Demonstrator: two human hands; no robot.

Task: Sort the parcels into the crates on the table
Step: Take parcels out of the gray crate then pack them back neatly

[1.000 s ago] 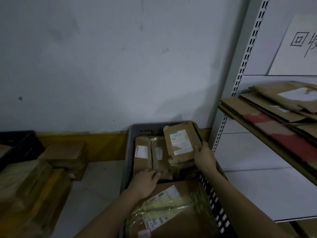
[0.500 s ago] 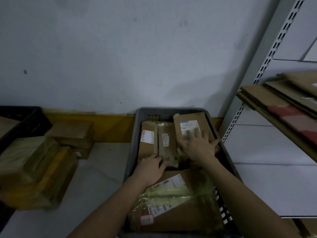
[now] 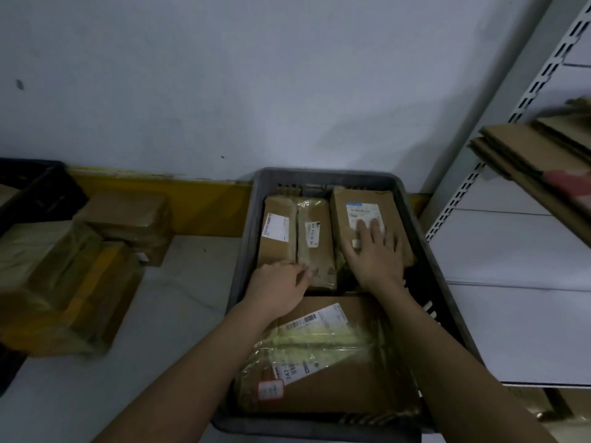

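- Three small cardboard parcels stand side by side at the far end of the grey crate [image 3: 412, 219]: a left parcel [image 3: 275, 238] with a white label, a middle parcel [image 3: 315, 247] wrapped in clear tape, and a right parcel [image 3: 367, 206] with a blue-topped label.
- Right hand [image 3: 375, 254] lies flat on that right parcel, fingers straight and spread, palm pressing down, not curled round anything.
- Left hand [image 3: 278, 287] sits at the near bottom edge of the left and middle parcels, fingers bent with the tips touching their lower ends; can't really tell if it's actually pinching one or just resting there.
- Nearer the camera, a big parcel [image 3: 326, 356] with yellowish tape and a couple of labels fills the front half of the same crate, lying flat under both forearms.
- Crate sits on a pale table [image 3: 166, 314], pushed up to the wall.
- Off to the left on the table there's a pile of taped boxes [image 3: 73, 273], well apart from the crate, plus the corner of a black crate [image 3: 38, 193] behind them.
- On the right, a metal shelf [image 3: 511, 298] holds flattened cardboard [image 3: 537, 161].
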